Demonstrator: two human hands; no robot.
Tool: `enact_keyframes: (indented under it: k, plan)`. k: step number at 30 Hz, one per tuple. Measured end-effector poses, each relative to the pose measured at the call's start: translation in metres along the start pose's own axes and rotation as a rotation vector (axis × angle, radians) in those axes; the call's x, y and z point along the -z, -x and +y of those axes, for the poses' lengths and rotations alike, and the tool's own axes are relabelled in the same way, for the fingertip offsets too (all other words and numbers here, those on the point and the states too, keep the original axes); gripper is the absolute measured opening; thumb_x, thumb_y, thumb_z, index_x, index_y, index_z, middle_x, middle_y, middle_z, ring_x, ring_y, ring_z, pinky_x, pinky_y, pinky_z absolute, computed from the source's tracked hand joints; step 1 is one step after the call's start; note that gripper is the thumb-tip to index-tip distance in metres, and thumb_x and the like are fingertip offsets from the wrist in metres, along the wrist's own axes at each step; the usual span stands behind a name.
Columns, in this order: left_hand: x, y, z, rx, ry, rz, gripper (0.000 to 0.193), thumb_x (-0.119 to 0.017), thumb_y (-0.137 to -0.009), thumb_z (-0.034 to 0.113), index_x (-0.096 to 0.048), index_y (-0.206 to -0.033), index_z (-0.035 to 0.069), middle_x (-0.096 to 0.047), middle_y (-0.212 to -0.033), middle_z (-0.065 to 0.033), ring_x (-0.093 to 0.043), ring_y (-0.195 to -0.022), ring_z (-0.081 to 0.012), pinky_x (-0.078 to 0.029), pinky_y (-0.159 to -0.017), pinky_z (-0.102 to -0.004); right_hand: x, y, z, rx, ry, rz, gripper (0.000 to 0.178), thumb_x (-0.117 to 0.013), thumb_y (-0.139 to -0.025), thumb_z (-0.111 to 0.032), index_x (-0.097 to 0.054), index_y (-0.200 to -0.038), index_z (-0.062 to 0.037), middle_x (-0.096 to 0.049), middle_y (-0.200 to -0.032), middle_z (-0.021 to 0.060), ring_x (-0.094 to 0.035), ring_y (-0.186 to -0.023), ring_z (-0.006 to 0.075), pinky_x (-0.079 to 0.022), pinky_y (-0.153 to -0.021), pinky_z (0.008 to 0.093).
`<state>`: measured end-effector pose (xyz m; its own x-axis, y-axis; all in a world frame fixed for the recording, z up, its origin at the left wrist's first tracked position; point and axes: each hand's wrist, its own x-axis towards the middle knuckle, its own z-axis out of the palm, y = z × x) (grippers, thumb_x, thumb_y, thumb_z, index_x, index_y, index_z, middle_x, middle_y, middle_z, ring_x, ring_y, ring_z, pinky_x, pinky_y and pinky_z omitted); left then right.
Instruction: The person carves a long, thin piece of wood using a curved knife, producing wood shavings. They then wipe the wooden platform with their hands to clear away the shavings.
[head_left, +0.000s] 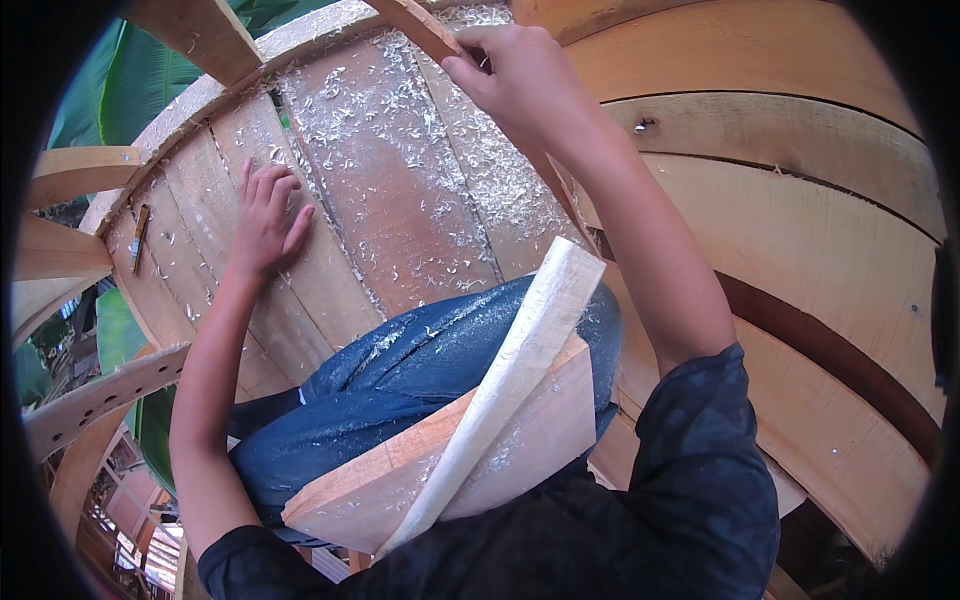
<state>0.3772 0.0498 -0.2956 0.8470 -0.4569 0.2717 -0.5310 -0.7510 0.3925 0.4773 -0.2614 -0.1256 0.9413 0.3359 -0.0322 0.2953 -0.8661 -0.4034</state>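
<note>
My left hand (268,218) rests on the plank floor (330,300), its fingers apart and slightly bent, holding nothing. At the far end, my right hand (515,78) has thumb and fingers closed around a narrow reddish-brown wooden strip (415,25). The strip appears to continue under my hand and along the wall side; whether it is fixed cannot be told. Across my lap lies a pale, roughly shaved wooden stick (500,385), slanting over a thick wooden board (520,440) with a bare cut edge. The stick's lower end is hidden near my shirt.
Wood shavings (350,110) cover much of the planks. Curved plank walls (800,210) rise on the right; upright frame ribs (85,170) stand on the left. A slim yellow-and-dark object (139,238) lies by the left rim. Beyond are green leaves (130,80).
</note>
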Motion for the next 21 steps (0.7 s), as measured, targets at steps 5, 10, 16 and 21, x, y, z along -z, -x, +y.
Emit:
enact_keyframes:
  k: [5, 10, 16, 21]
  plan:
    - [0.000, -0.003, 0.003, -0.002, -0.004, 0.002, 0.030, -0.063, -0.086, 0.025, -0.052, -0.107, 0.006, -0.052, -0.114, -0.0144, -0.049, -0.120, -0.0337, -0.020, -0.117, -0.0568, 0.064, 0.024, -0.011, -0.015, -0.122, 0.176, 0.028, -0.068, -0.091, -0.021, -0.070, -0.108, 0.0005, -0.072, -0.082, 0.0124, -0.069, -0.073, 0.0166, -0.053, -0.066, 0.0294]
    - [-0.001, -0.004, 0.003, -0.005, -0.012, 0.017, 0.032, -0.063, -0.086, 0.027, -0.052, -0.107, 0.006, -0.052, -0.113, -0.0147, -0.049, -0.120, -0.0337, -0.020, -0.117, -0.0569, 0.121, 0.073, -0.018, -0.069, -0.437, 0.553, 0.022, -0.067, -0.091, -0.012, -0.069, -0.104, 0.0052, -0.073, -0.085, 0.0105, -0.070, -0.077, 0.0148, -0.055, -0.070, 0.0279]
    - [-0.001, -0.003, 0.003, -0.014, -0.012, 0.034, 0.032, -0.063, -0.086, 0.027, -0.052, -0.107, 0.006, -0.052, -0.113, -0.0144, -0.049, -0.119, -0.0332, -0.020, -0.118, -0.0562, 0.136, 0.185, -0.028, -0.347, -0.522, 0.839, 0.020, -0.062, -0.095, -0.002, -0.060, -0.112, 0.0092, -0.068, -0.100, 0.0100, -0.064, -0.091, 0.0101, -0.051, -0.080, 0.0227]
    - [0.005, -0.003, 0.009, -0.002, -0.002, 0.008, 0.032, -0.063, -0.086, 0.027, -0.052, -0.106, 0.005, -0.052, -0.114, -0.0146, -0.048, -0.119, -0.0328, -0.019, -0.118, -0.0562, 0.122, 0.248, -0.013, -0.422, -0.465, 0.889, 0.021, -0.058, -0.097, -0.002, -0.053, -0.116, 0.0058, -0.065, -0.103, 0.0085, -0.062, -0.095, 0.0106, -0.052, -0.082, 0.0252]
